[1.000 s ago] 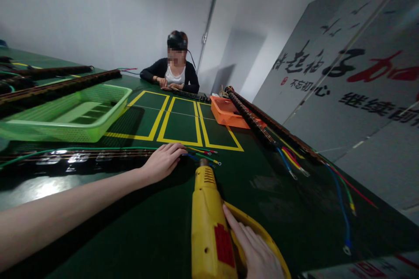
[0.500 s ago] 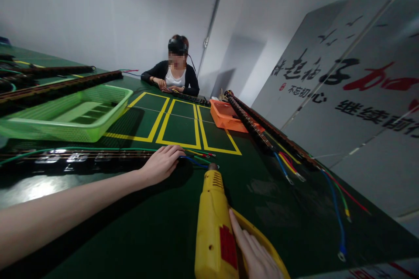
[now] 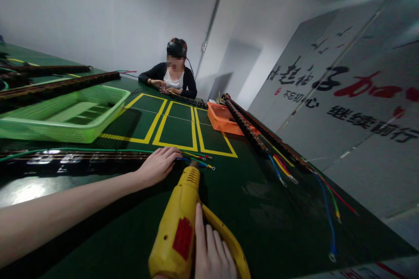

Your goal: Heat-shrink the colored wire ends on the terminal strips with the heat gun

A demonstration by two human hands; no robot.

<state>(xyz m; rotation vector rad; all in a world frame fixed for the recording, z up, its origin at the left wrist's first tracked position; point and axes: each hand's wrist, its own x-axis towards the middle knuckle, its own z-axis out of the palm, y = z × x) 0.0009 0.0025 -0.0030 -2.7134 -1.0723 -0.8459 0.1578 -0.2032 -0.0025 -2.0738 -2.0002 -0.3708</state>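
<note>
At a dark green worktable (image 3: 262, 235), seen from the head camera, a worker's right hand (image 3: 214, 255) grips a yellow plastic heat gun (image 3: 178, 216) with a red label, its fingers wrapped at the handle and lying along the body. The gun is held low over the near side of the table, its metal nozzle (image 3: 194, 164) pointing away, just beside a cluster of slim coloured wires (image 3: 208, 166) tipped with metal ring terminals; whether they touch cannot be told. The left hand (image 3: 159, 167), fingers curled down, lies over the right end of a long, glossy black assembly (image 3: 98, 160), where the wires emerge; whether its fingertips pinch them cannot be told. Beyond stand a light green plastic basket (image 3: 88, 133) and, near 3 yellow tape rectangles (image 3: 174, 146), an orange plastic basket (image 3: 225, 127). At right lie 2 long dark strips with coloured leads. Across the table sits a co-worker (image 3: 190, 80) in a dark cardigan and black headset, hands together.
</note>
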